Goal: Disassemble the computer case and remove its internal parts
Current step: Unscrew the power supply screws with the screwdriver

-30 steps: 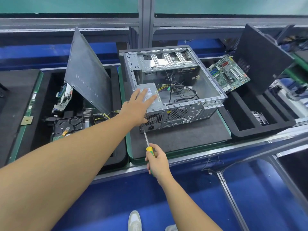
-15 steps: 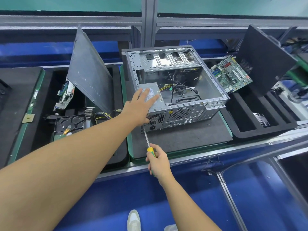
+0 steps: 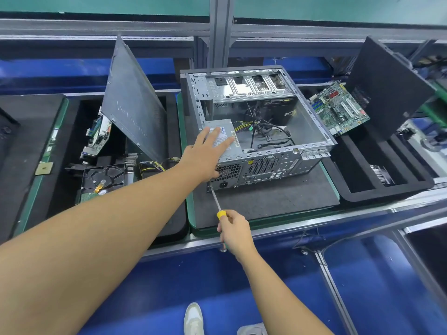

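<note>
Changes almost nothing over the last second: keeps the left hand [image 3: 205,158] flat on the PSU [image 3: 223,124], fingers [image 3: 227,142] straight and spread, pressing down; keeps the right hand [image 3: 233,232] clenched round the screwdriver [image 3: 216,201] handle, tip seated at the lower left corner of the case [image 3: 307,122] rear, beside the socket [image 3: 223,184]. Suggests a screw there still being worked, so no release yet; probably needs that fixing out before lifting the PSU. As for the case: lies on its side on the dark surface [image 3: 278,201], open side up. Shows a bare metal shell, PSU in the near left corner, loose cables [image 3: 266,131] inside. Stands already stripped of the motherboard [image 3: 338,110], propped in the right tray [image 3: 387,192], and of the side panel [image 3: 133,105], leaning at the left.
</note>
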Tool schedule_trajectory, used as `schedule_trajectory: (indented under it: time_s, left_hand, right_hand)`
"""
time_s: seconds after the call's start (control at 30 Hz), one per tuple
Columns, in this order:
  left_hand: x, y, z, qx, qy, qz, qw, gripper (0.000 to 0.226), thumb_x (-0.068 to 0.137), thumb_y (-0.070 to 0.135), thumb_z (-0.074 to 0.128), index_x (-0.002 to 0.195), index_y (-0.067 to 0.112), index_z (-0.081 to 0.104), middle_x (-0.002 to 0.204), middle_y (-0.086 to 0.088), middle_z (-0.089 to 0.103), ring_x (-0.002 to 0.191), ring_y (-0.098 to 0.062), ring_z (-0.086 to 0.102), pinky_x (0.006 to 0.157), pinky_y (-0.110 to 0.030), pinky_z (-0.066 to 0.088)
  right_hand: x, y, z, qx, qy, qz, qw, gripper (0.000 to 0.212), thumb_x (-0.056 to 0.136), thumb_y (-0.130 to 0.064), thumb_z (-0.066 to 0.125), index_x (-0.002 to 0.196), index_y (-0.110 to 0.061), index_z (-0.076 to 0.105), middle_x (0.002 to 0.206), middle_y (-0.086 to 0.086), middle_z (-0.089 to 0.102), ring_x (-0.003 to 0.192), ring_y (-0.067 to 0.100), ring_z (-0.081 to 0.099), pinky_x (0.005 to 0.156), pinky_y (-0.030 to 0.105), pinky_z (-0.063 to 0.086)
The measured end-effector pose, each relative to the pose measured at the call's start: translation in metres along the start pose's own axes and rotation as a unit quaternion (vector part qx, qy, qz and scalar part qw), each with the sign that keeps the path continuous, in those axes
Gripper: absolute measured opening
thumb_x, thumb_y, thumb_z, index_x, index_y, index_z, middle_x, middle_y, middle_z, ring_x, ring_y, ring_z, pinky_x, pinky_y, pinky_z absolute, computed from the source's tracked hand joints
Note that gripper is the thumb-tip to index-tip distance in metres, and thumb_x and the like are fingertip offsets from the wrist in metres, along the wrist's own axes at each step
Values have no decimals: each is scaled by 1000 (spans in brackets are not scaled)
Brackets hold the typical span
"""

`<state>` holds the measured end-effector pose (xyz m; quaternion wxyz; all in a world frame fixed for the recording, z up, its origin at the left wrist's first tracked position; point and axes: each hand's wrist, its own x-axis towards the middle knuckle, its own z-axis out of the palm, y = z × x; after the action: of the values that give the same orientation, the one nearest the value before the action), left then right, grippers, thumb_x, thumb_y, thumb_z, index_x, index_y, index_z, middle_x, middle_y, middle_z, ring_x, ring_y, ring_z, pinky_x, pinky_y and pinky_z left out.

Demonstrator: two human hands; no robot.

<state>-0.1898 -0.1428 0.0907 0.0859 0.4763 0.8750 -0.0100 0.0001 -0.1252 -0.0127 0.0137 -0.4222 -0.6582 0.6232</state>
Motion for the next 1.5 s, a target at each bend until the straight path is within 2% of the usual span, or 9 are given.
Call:
schedule_trajectory:
  time_s: [0.17,0.3,0.6,0.87,0.97,1.03,1.17,1.37,1.5]
  left_hand:
    - [0,-1,1,-2,1,-1,1000,107,86,37,76,157,41,-4,166,0,-14,152,-28,-14,109,-52,37]
    - [0,0,1,-3,2,-1,1000,107,86,37,76,157,41,-4,167,0,-13,152,-28,-13,109,-52,37]
    - [-1,1,-3,2,-1,-2,1000,107,87,36,75,157,40,-5,166,-1,-14,152,-29,-13,108,-52,39]
    - [-1,1,0,12,1,0,1000,106,88,36,75,157,39,-6,166,-1,-14,152,-30,-14,106,-51,41]
    - [0,1,2,15,5,1,1000,106,87,37,75,157,39,-5,166,-1,-13,152,-30,-13,104,-51,43]
    - [0,1,3,16,7,1,1000,105,87,37,75,157,39,-4,166,-1,-13,152,-30,-13,103,-50,44]
    - [1,1,2,12,4,-2,1000,106,88,36,75,157,40,-5,166,0,-14,152,-30,-13,103,-50,43]
    - [-1,0,-1,5,-2,0,1000,105,88,36,75,158,39,-4,166,-1,-15,152,-30,-14,106,-53,40]
    - [-1,1,-1,2,-2,1,1000,105,88,35,74,158,39,-4,166,-2,-15,152,-30,-14,107,-53,40]
  right_hand:
    - [-4,7,16,-118,61,-70,989,23,103,-26,42,114,-23,62,83,1,68,57,9,50,46,23,42]
    - [-2,6,15,79,20,13,997,23,104,-24,51,125,-19,57,80,-4,72,57,11,52,52,25,45]
    - [8,-8,-11,141,-135,117,974,23,105,-16,50,104,1,65,92,13,77,64,14,54,64,27,49]
    - [2,2,4,101,-39,72,991,24,103,-21,52,95,-4,66,69,1,62,56,15,52,57,31,49]
    - [0,2,11,4,15,44,999,31,102,-28,49,86,-5,61,70,4,58,56,18,52,60,40,49]
    - [-2,1,10,-125,52,10,991,28,102,-32,47,82,-13,55,74,1,59,63,20,52,60,34,42]
    - [-1,-3,9,-241,74,-14,968,24,104,-32,46,100,-11,57,93,7,65,77,25,55,62,34,40]
    - [2,-15,5,43,-3,121,992,28,97,-25,48,84,-4,62,78,9,68,51,18,55,51,24,46]
    - [1,-9,1,119,-68,140,981,28,102,-16,43,95,-1,66,84,12,74,64,21,59,68,34,54]
